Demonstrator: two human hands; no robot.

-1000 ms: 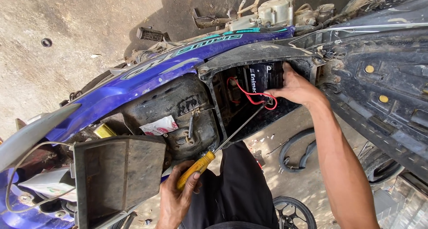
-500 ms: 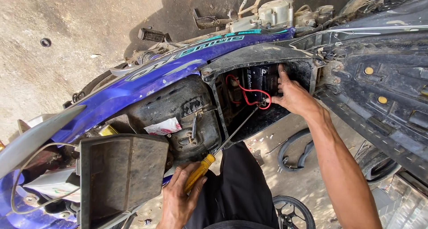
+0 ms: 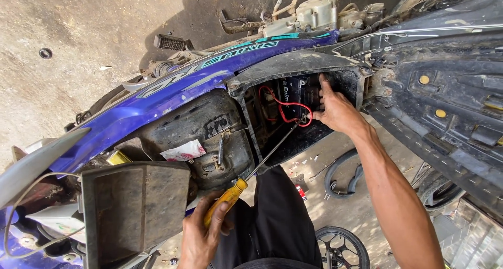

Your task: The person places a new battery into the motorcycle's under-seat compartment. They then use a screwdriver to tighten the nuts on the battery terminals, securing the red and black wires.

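Under blue bodywork [image 3: 173,91], right hand [image 3: 338,112] steadies black battery [image 3: 296,96].

Hard daylight is cast from above, so the concrete floor [image 3: 68,33] is nearly washed out and sharp dark shadows are thrown behind the motorcycle. The battery compartment [image 3: 293,117] is left dim. Focus is held sharp throughout; straight edges are bowed near the corners.

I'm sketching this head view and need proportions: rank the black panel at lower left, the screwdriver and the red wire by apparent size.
1. black panel, largest by far.
2. screwdriver, long but thin.
3. red wire, smallest.
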